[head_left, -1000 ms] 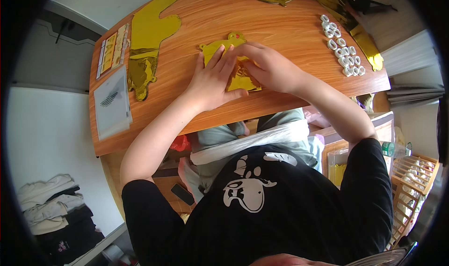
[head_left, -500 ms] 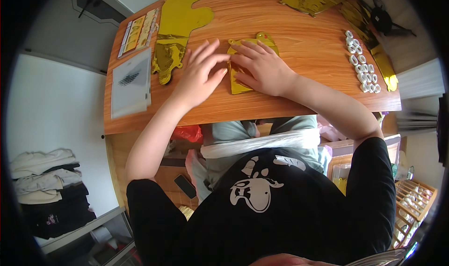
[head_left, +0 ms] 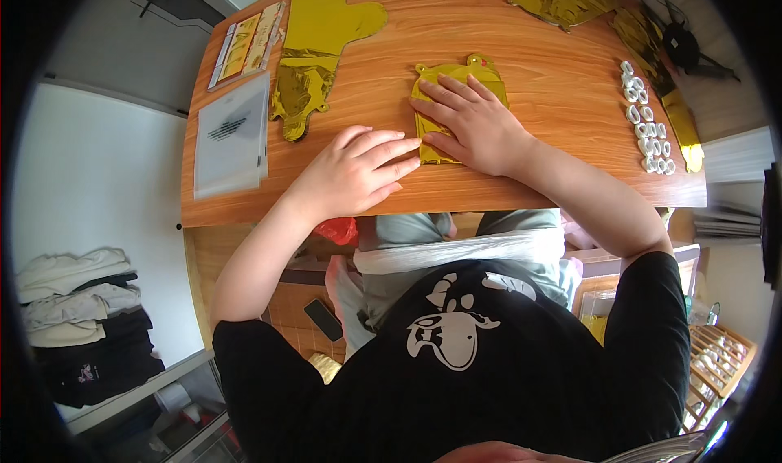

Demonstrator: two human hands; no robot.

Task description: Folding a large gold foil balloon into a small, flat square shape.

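A folded gold foil balloon [head_left: 429,152] lies on the wooden table [head_left: 456,193] in front of me, with small tabs at its far edge. My right hand [head_left: 481,133] rests flat over it, fingers stretched out and pressing on the foil. Beside its near left corner is my left hand [head_left: 358,174], palm down and fingers spread, holding nothing. The left fingertips reach that corner; whether they touch it I cannot tell. Farther left, an unfolded gold foil balloon [head_left: 330,31] stretches to the back of the table.
Clear plastic bags [head_left: 232,141] and a printed card pack [head_left: 247,46] lie at the left edge. Several small white rolls [head_left: 648,129] sit at the right. More gold foil [head_left: 562,3] and a black device with cables [head_left: 680,43] are at the back right.
My left hand has drawn back toward the table's front edge, away from the top of the folded foil. My right hand stays flat on it. The whole view has shifted slightly.
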